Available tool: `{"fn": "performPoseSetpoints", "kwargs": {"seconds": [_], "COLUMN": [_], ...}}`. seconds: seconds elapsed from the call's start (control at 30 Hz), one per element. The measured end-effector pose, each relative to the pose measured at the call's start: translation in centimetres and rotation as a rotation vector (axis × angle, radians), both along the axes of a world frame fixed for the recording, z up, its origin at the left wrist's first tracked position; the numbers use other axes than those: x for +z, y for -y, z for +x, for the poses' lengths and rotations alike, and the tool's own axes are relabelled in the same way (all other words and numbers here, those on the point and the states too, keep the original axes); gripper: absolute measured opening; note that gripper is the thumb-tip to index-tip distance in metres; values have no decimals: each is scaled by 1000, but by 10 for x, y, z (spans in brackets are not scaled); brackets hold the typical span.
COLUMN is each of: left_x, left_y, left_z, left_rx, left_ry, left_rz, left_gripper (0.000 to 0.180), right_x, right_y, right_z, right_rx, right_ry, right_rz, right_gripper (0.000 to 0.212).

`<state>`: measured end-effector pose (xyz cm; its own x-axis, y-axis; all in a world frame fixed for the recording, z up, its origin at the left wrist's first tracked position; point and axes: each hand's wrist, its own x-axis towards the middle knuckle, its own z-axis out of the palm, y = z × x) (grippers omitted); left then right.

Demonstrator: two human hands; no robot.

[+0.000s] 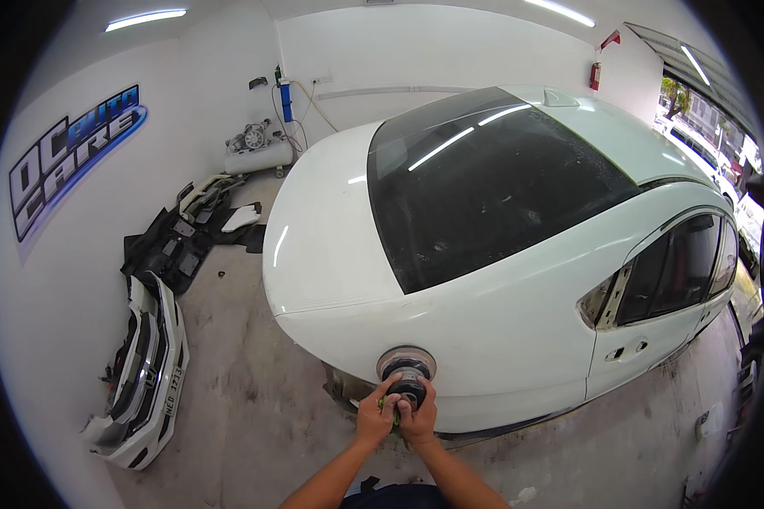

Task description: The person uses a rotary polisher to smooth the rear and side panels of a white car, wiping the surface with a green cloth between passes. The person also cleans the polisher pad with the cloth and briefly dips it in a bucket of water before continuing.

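Both hands are wrapped round a round black power sander or polisher [411,375]; which of the two I cannot tell. My left hand [375,416] grips its near left side, and my right hand [420,419] closes on the right side. Its wide round pad [406,351] lies against the rear side panel of a white car [509,343]. Something green shows between my hands, too hidden to name. Above the tool are the car's dark rear window [492,187] and its white boot lid [327,220].
A white bumper [163,373] leans by the left wall, with black trim panels [174,246] behind it. An air compressor [259,153] stands in the far corner. Handles are absent from the side door [654,339]. A fire extinguisher [595,76] hangs at the back right.
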<state>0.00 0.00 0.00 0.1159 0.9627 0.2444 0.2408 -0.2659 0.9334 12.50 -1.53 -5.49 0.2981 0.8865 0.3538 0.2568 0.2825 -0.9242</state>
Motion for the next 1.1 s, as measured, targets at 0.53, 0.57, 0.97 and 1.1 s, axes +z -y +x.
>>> {"fn": "performPoseSetpoints", "kwargs": {"seconds": [0.53, 0.57, 0.97, 1.1], "left_x": [18, 21, 33, 78], "left_y": [-6, -8, -8, -53], "left_z": [10, -5, 28, 47], "left_rx": [-301, -264, -323, -281], "left_ry": [-192, -151, -157, -200], "left_rz": [-123, -127, -105, 27], "left_gripper": [45, 45, 44, 42], "right_x": [-13, -9, 9, 64], "right_y": [17, 12, 15, -27], "right_z": [28, 18, 41, 57], "right_rx": [-170, -111, -202, -207], "right_ry": [38, 18, 38, 9], "right_rz": [54, 46, 67, 88], "right_gripper": [91, 85, 84, 76]}}
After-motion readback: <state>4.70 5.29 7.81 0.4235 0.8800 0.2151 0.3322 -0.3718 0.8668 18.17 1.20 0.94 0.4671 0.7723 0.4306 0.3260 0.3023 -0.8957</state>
